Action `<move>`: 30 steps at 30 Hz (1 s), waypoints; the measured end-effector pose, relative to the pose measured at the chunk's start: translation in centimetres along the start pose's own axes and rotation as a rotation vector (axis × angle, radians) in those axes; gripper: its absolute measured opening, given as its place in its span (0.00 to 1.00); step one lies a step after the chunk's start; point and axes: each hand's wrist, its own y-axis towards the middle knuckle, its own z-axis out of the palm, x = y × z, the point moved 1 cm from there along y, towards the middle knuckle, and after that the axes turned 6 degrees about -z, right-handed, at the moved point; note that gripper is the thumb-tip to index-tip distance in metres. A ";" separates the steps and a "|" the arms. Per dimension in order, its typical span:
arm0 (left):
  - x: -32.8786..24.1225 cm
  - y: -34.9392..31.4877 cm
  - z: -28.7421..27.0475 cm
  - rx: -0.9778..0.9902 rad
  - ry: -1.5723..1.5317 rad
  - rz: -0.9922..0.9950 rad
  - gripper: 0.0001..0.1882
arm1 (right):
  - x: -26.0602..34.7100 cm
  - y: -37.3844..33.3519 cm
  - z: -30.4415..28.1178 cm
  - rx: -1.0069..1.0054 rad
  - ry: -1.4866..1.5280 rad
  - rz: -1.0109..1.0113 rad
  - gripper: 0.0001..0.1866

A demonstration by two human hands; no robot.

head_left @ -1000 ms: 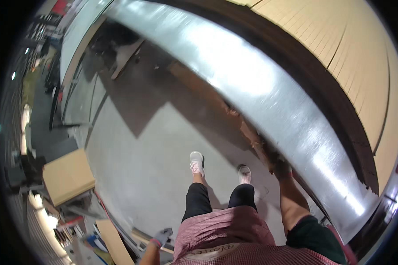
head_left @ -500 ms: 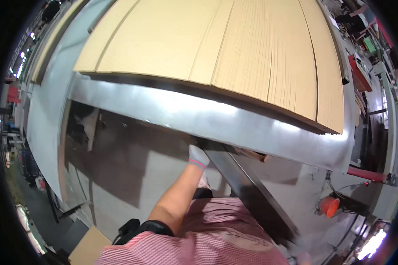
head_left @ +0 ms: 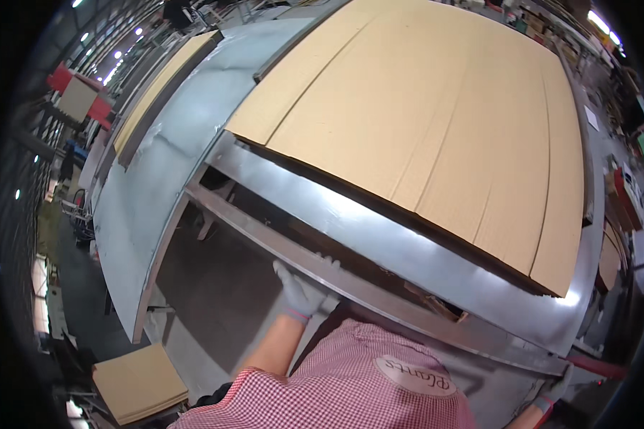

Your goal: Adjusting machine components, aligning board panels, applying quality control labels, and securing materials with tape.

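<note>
Grey workshop floor (head_left: 218, 300), shiny metal table (head_left: 350, 218). Three tan board stacks (head_left: 408, 107) (biggest on the table, narrow one upper left, small one lower left). One bar (head_left: 379, 300): long, dull grey metal, along table's near edge. Two gloved hands: left hand (head_left: 297, 297) wrapped round its middle, right hand (head_left: 557, 390) gripping its right end.

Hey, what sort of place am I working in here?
Probably a factory or workshop floor: creased tan sheets, likely cardboard, lie over a shiny metal worktop, and a long metal-looking bar is at your gloved left hand.
</note>
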 end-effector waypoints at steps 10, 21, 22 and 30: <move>-27.8 10.9 8.5 -0.507 0.848 0.616 0.16 | -6.0 7.7 14.1 -0.051 -0.042 -0.148 0.20; -56.1 28.0 -4.1 -0.663 1.068 0.900 0.25 | -5.4 6.4 19.1 -0.442 -0.291 -0.035 0.22; -51.0 30.3 -0.8 -0.617 0.777 0.658 0.21 | -3.8 6.1 16.6 -0.477 -0.320 -0.047 0.22; -50.9 26.2 -2.1 -0.472 0.715 0.659 0.21 | -3.6 5.7 12.9 -0.235 -0.591 0.041 0.23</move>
